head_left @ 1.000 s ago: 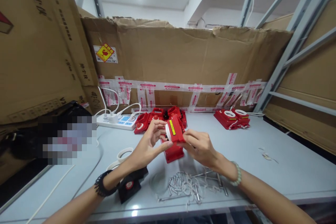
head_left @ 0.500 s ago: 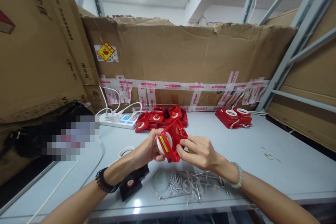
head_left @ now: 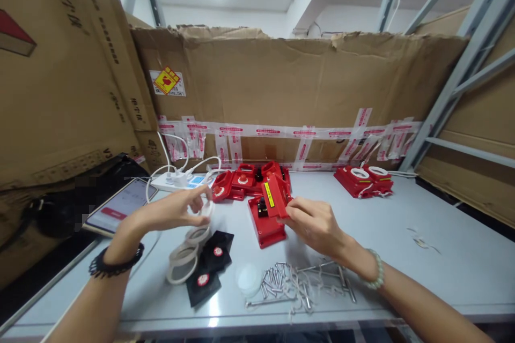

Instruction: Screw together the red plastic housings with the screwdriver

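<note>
My left hand (head_left: 173, 211) is on the left with thumb and fingers closed on a white ring (head_left: 207, 213), just above several white rings (head_left: 183, 265) on the table. My right hand (head_left: 316, 225) grips a red cover (head_left: 277, 193) with a yellow label, held tilted by its lower right edge. Below that cover, an open red box (head_left: 269, 236) holds a black component (head_left: 262, 207). The hand hides part of the cover. Black square pieces (head_left: 203, 285) with round red-and-white stickers lie near the rings.
Several red parts (head_left: 243, 178) stand at the back beside a white power strip (head_left: 177, 181). Two red boxes with white rings (head_left: 356, 182) are at back right. Screws (head_left: 277, 276) with strings and a clear disc (head_left: 248, 278) lie near the front edge. A phone (head_left: 120, 206) rests at left.
My left hand has left the red cover and moved left to the white rings. My right hand keeps the cover, now turned and tilted, its underside no longer showing. The view has shifted slightly.
</note>
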{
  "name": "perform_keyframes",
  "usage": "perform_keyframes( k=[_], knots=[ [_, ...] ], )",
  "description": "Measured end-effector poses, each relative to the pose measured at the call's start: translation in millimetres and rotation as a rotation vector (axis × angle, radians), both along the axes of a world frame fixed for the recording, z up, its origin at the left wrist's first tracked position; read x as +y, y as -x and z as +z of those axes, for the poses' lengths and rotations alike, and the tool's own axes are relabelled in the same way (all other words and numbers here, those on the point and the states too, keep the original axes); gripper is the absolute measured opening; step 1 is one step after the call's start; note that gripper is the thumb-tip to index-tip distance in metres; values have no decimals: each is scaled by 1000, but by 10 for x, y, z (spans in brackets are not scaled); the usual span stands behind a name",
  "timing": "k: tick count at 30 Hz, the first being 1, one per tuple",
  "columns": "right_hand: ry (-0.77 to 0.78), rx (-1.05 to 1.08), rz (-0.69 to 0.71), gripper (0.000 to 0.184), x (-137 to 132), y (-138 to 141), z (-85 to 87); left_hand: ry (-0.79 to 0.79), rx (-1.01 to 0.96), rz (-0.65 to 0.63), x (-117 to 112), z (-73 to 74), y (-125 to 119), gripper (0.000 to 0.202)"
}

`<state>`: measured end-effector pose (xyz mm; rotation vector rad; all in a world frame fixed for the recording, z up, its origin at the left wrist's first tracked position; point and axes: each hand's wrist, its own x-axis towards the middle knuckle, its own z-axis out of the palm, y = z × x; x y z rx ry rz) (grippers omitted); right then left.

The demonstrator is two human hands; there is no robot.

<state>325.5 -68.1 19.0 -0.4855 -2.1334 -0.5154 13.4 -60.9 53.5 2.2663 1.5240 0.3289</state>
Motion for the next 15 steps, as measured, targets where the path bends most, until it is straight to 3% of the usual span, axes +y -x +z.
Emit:
perform_keyframes(
  k=[4,9,12,15],
  knots=[
    [-1,1,11,18,6,6,-11,113,139,9,148,-180,174,39],
    [106,58,60,18,34,-17,-8,209,242,-24,184,-276,55,43],
    [345,172,68,23,22,-63,81,199,243,-42,144,-256,19,44],
    [775,276,65,28,28,-147,226,116,133,-102,118,-245,-23,42]
  ],
)
